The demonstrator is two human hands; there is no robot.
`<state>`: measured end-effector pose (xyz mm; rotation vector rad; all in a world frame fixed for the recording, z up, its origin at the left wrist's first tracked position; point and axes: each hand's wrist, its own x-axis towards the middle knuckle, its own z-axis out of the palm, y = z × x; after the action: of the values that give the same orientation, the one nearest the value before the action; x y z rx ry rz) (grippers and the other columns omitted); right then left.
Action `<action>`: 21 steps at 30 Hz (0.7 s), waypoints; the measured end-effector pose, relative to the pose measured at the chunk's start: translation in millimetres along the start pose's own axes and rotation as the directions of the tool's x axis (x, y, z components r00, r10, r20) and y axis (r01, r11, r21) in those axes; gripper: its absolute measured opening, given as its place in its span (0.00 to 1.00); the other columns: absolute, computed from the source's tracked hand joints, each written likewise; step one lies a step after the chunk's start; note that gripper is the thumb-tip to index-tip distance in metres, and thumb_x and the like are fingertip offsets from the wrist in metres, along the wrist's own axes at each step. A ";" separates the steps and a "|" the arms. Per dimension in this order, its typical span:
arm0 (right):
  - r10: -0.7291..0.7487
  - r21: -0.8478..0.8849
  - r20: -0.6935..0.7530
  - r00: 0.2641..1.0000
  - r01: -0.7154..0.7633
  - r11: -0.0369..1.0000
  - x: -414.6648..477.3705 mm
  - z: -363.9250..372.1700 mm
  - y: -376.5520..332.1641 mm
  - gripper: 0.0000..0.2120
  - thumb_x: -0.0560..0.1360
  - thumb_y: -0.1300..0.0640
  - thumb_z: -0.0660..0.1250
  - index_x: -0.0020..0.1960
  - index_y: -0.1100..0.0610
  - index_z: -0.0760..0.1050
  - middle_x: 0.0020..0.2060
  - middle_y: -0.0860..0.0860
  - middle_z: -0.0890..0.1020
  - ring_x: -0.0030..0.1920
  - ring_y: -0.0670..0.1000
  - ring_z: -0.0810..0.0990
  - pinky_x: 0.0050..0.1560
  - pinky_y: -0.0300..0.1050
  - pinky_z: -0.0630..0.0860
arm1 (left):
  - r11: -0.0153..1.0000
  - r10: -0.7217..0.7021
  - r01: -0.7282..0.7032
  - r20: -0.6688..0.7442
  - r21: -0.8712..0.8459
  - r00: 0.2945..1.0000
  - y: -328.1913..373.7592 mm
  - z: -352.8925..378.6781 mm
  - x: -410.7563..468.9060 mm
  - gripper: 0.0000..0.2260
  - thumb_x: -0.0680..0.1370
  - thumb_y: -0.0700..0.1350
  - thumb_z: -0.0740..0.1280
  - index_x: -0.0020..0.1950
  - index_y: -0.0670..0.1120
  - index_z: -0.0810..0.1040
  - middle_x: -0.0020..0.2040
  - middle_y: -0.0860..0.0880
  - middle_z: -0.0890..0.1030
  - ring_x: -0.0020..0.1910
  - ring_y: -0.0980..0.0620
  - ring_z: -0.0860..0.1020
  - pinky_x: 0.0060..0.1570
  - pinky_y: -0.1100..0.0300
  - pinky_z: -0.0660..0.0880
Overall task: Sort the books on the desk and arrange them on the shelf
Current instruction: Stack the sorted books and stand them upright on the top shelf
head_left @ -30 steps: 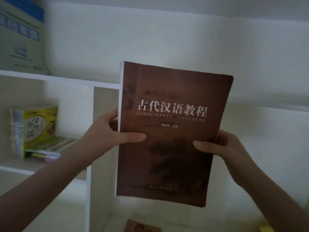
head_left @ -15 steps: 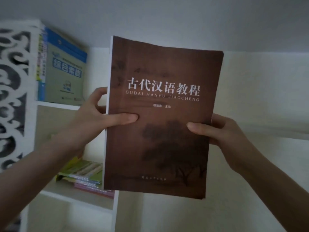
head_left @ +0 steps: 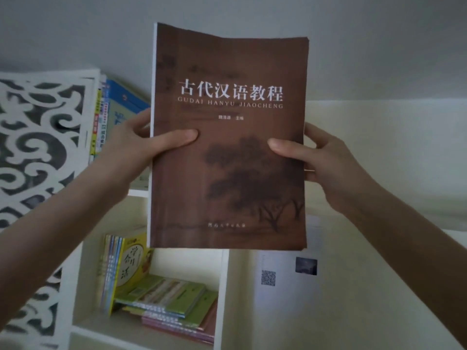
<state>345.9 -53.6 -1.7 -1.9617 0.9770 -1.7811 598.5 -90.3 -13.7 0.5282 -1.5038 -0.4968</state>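
Head view: gripping the brown book (head_left: 227, 160) upright at centre, cover toward the wearer, probably to read the title for sorting. Clamped at 9 o'clock by the left hand (head_left: 131, 150), thumb across the cover and fingers curled behind the spine. Pinched likewise at 3 o'clock by the right hand (head_left: 328, 168), presumably for steadiness. Raised before the shelf (head_left: 223, 286), not yet in a compartment. At 10 o'clock, upright blue books (head_left: 118, 107); at 7 o'clock, a yellow book (head_left: 131, 263) beside a flat stack (head_left: 171, 296).
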 end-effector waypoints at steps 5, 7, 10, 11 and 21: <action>-0.071 0.022 0.011 0.997 0.071 0.997 35.9 21.1 -0.7 0.34 0.68 0.53 0.76 0.71 0.40 0.69 0.52 0.41 0.84 0.46 0.43 0.85 0.35 0.35 0.79 | 0.998 0.062 -0.063 -0.052 -0.019 0.997 -9.3 -18.1 33.3 0.29 0.60 0.52 0.76 0.61 0.55 0.79 0.49 0.55 0.84 0.43 0.58 0.83 0.35 0.68 0.77; -0.075 0.025 0.027 0.997 0.075 0.997 48.6 28.5 2.6 0.34 0.68 0.53 0.76 0.71 0.40 0.68 0.52 0.41 0.84 0.46 0.43 0.85 0.36 0.35 0.79 | 0.996 0.080 -0.082 -0.052 -0.025 0.995 -15.5 -23.9 44.5 0.30 0.60 0.53 0.76 0.62 0.56 0.78 0.50 0.56 0.84 0.44 0.58 0.83 0.36 0.67 0.78; -0.072 0.028 0.045 0.996 0.071 0.997 67.4 37.3 9.7 0.34 0.69 0.53 0.76 0.71 0.40 0.68 0.52 0.41 0.84 0.46 0.43 0.85 0.36 0.36 0.79 | 0.995 0.094 -0.095 -0.042 -0.025 0.995 -24.8 -31.4 59.8 0.31 0.60 0.53 0.76 0.63 0.57 0.77 0.49 0.57 0.84 0.44 0.58 0.83 0.36 0.67 0.78; -0.070 0.032 0.051 0.996 0.069 0.997 73.6 39.8 12.0 0.34 0.69 0.53 0.76 0.71 0.40 0.68 0.52 0.41 0.84 0.45 0.43 0.85 0.36 0.37 0.79 | 0.995 0.093 -0.094 -0.040 -0.024 0.995 -28.2 -34.1 65.2 0.31 0.60 0.53 0.76 0.63 0.58 0.77 0.49 0.58 0.84 0.44 0.58 0.83 0.36 0.67 0.78; -0.048 0.005 0.147 0.988 0.048 0.999 145.0 63.8 34.6 0.33 0.70 0.53 0.75 0.71 0.39 0.68 0.54 0.42 0.84 0.48 0.45 0.85 0.37 0.36 0.79 | 0.981 0.193 -0.190 -0.063 0.048 0.979 -61.2 -53.3 116.0 0.36 0.68 0.49 0.76 0.73 0.59 0.65 0.58 0.58 0.80 0.49 0.58 0.82 0.40 0.64 0.80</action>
<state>396.7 -188.2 73.1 -2.0983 0.8868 -1.6338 654.2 -208.3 41.1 0.4224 -1.4850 -0.2953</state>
